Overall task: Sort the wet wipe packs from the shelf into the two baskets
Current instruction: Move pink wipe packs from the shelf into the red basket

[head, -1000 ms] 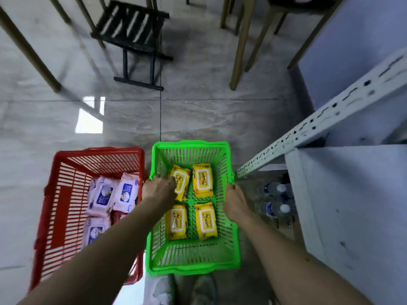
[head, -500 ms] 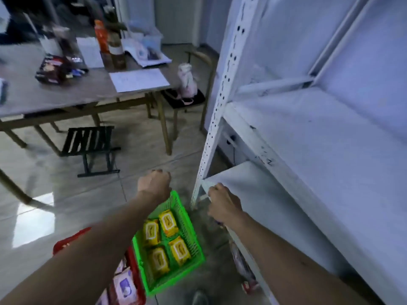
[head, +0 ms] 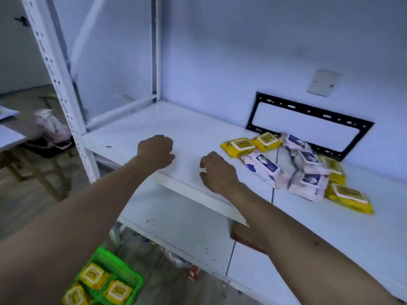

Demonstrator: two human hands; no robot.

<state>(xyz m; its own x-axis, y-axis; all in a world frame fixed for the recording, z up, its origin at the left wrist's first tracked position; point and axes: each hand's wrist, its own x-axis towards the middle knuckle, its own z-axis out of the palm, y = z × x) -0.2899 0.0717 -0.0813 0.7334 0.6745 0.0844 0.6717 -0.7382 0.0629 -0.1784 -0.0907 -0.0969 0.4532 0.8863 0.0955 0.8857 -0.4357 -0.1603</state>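
Packs lie piled on the shelf, right of both hands. The right hand, loosely curled and empty, is nearer. The nearest white pack runs far-left to near-right. The left hand is fisted and empty. The basket sits near left.

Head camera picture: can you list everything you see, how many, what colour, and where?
shelf: one, white, straight ahead
yellow wipe packs: four showing, yellow, piled on the shelf's right
white wipe packs: four, white with blue labels, same pile
frame: one, black, against the wall behind the pile
wall plate: one, grey, above the frame
green basket: one, green, bottom left
basket packs: three showing, yellow, inside the green basket
left hand: one, fingers curled, holding nothing, over the shelf
right hand: one, loosely curled, holding nothing, at the shelf's front edge
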